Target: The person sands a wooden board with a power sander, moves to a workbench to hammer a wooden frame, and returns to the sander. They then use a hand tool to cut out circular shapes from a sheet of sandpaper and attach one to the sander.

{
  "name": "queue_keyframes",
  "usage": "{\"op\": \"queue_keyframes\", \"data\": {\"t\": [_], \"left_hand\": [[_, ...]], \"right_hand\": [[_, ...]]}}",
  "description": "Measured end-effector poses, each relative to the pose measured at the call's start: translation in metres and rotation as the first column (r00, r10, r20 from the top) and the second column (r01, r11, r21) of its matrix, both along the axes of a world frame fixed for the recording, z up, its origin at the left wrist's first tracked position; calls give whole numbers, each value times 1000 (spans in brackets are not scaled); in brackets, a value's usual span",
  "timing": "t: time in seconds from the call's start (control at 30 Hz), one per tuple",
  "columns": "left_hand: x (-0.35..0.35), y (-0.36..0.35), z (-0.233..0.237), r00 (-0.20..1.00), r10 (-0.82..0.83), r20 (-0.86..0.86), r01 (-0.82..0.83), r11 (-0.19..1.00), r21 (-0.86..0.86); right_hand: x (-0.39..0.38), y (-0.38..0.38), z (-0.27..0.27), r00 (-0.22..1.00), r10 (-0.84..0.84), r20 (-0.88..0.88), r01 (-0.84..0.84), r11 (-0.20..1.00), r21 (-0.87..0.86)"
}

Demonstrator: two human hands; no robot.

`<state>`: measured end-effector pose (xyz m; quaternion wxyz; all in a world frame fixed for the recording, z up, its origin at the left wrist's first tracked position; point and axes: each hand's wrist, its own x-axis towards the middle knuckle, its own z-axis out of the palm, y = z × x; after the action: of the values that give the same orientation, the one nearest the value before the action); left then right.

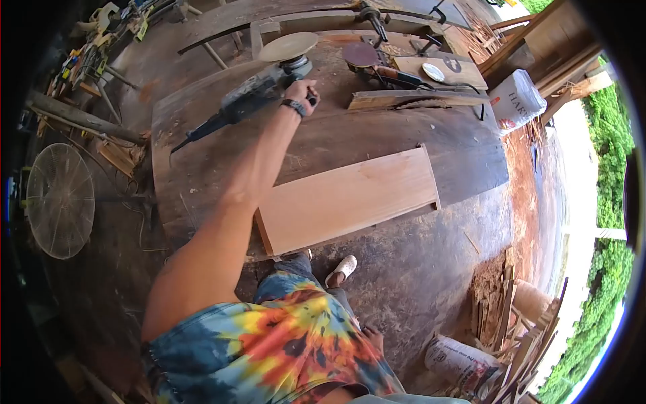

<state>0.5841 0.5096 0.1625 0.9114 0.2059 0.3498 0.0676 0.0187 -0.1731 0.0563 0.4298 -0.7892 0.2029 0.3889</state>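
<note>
- Head view: the left hand [303, 96] is closed on a dark long-bodied power sander [250, 99], its pale round disc [288, 46] facing upward, likely to spare the disc from the brown wooden bench [464, 161].
- That arm [225, 209] stretches forward, nearly straight.
- Between the hands, a pale brown rectangular wooden panel [350, 196] lies flat on the bench, probably for stability.
- The right hand [372, 337] hangs low; I cannot tell whether it grips anything.

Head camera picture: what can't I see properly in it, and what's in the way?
All in the head view:
- Right hand: partly hidden by the tie-dye shirt; can't tell if it holds anything.
- Sander: the left hand's curled fingers cover its grip.
- Lower sack: small print too tiny and blurred.
</note>
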Motion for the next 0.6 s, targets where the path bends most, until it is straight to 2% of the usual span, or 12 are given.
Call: {"op": "queue_keyframes", "data": {"t": [0.03, 0.1, 0.13, 0.17, 0.2, 0.27, 0.33, 0.4, 0.43, 0.5, 0.53, 0.6], "left_hand": [[-17, -2, 6, 998, 11, -54, -11, 1000, 6], [-50, 2, 9, 992, 15, -122, -26, 996, -85], [-68, 7, 11, 989, 3, -147, -27, 986, -163], [-93, 4, 19, 990, 9, -140, -29, 990, -141], [-119, 8, 24, 996, -72, -61, 58, 976, -208], [-173, -4, 57, 999, -49, -19, 44, 977, -210], [-232, -22, 91, 998, -42, 36, 49, 972, -230], [-283, -45, 123, 998, 2, 62, 15, 960, -280], [-311, -62, 139, 996, 33, 82, -4, 944, -330], [-354, -95, 172, 991, 88, 99, -47, 930, -364], [-373, -119, 187, 981, 121, 154, -53, 921, -386], [-401, -163, 215, 963, 166, 212, -73, 918, -390]], "right_hand": [[47, 43, 58, 947, -288, -142, 285, 958, -40], [69, 41, 57, 840, -512, -182, 516, 856, -27], [76, 38, 57, 849, -492, -192, 497, 867, -24], [85, 35, 54, 861, -468, -199, 475, 880, -14], [92, 33, 54, 886, -417, -203, 421, 907, -28], [110, 23, 39, 947, -264, -185, 260, 964, -46], [124, 11, 22, 991, -36, -133, 24, 996, -91], [157, 14, 7, 978, 203, -45, -207, 971, -119], [173, 16, 2, 950, 314, -5, -312, 942, -121], [205, 36, 1, 728, 618, 296, -585, 785, -202], [223, 55, 10, 643, 674, 364, -678, 722, -139], [238, 96, 16, 616, 672, 410, -750, 660, 45]]}}
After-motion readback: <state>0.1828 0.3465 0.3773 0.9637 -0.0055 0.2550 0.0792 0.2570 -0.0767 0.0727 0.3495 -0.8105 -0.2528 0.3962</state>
